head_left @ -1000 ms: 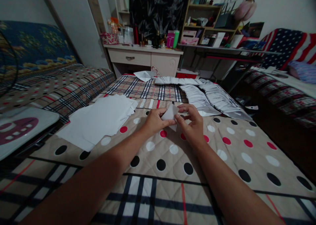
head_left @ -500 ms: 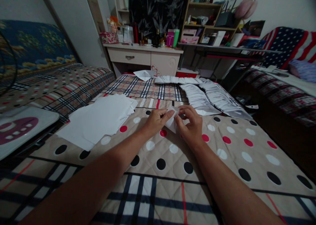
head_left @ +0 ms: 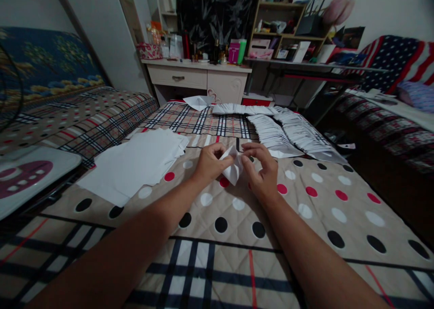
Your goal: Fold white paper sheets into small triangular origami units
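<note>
A small folded piece of white paper (head_left: pixel 233 170) stands partly opened above the dotted bed cover, in the middle of the head view. My left hand (head_left: pixel 210 162) pinches it on the left, thumb laid across its upper part. On the other side my right hand (head_left: pixel 263 166) has curled fingers and thumb at the paper's right edge; the exact contact of its fingertips is hard to make out. To the left lies a loose stack of flat white sheets (head_left: pixel 135 164). Rows of folded white papers (head_left: pixel 271 135) are packed closely together beyond my right hand.
Another row of folded papers (head_left: pixel 242 109) and a single folded sheet (head_left: pixel 198 102) lie at the bed's far end. A white and purple folding table (head_left: pixel 64 157) stands at the left edge. Behind the bed is a white dresser (head_left: pixel 193 76) crowded with bottles and boxes.
The folded paper has spread apart and turned, its lower point now showing more openly. My left hand shifted slightly left, and my right fingers loosened a little at the paper's edge.
</note>
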`<state>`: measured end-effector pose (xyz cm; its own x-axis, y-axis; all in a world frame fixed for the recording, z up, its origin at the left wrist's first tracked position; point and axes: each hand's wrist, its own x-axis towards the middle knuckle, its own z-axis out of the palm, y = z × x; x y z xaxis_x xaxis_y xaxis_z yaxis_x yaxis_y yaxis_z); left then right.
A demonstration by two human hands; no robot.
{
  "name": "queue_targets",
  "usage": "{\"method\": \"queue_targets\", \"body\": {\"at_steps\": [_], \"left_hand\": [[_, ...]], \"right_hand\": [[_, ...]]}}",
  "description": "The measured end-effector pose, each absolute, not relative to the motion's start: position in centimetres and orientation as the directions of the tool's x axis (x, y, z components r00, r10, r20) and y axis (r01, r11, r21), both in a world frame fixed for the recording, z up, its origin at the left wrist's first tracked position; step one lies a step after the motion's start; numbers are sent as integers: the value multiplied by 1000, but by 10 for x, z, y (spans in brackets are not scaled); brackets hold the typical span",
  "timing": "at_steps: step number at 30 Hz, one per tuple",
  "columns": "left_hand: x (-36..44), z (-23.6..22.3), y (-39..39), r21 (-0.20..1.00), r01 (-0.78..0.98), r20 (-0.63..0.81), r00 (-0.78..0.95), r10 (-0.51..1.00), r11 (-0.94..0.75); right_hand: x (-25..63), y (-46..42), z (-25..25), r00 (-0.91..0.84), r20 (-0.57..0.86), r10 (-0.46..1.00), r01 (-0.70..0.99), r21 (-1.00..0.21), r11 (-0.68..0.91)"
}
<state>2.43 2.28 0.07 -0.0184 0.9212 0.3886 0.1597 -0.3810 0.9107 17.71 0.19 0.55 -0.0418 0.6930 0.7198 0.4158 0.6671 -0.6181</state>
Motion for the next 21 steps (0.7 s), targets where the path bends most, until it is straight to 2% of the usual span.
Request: {"method": "queue_targets", "body": {"at_steps": [5,9,13,18,21], "left_hand": [[23,1,26,960,-26,281,56,958,-280],[23,2,26,963,-13,271,70,960,-271],[21,2,24,949,0,317,32,948,-317],[21,2,22,923,49,380,37,924,-381],[22,1,26,912,-1,409,-47,911,-410]], "right_hand": [[181,10,0,36,507,861,232,-842,487],[183,16,-3,16,418,908,208,-890,405],[183,15,-2,70,442,894,253,-875,412],[179,9,2,57,552,832,339,-795,504],[179,8,2,103,569,816,286,-803,524]]}}
